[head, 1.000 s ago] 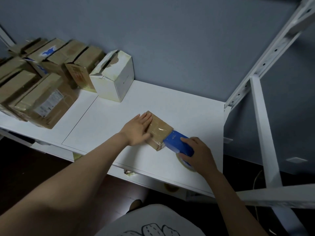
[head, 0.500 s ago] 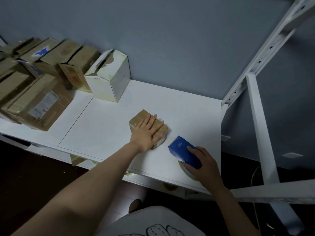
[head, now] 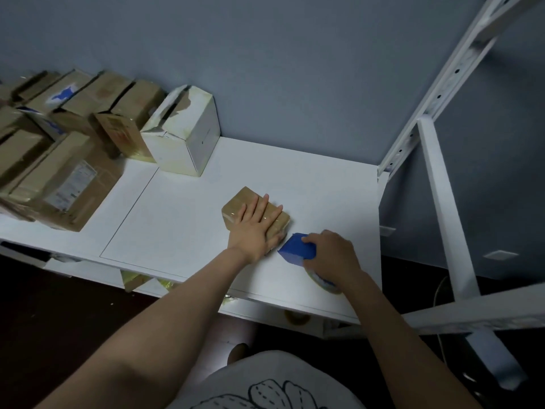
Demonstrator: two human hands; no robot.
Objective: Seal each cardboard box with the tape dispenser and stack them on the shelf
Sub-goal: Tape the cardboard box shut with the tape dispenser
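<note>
Right hand (head: 331, 256): fingers curled round the blue tape dispenser (head: 295, 250), low on the shelf (head: 182, 219) near its front edge.
Left hand (head: 255, 230): flat, fingers straight, pressing on the small box (head: 243, 199); gripped nothing.
Key relation: box lay at 10 o'clock from the dispenser, just beside it. Long axis ran 10 to 4, near end toward the dispenser's nose. Left hand was nearer.
Box look: brown, glossy tape over the top; probably sealed.
Far, 10 o'clock: white carton (head: 184, 143), brown cartons (head: 62, 178).
</note>
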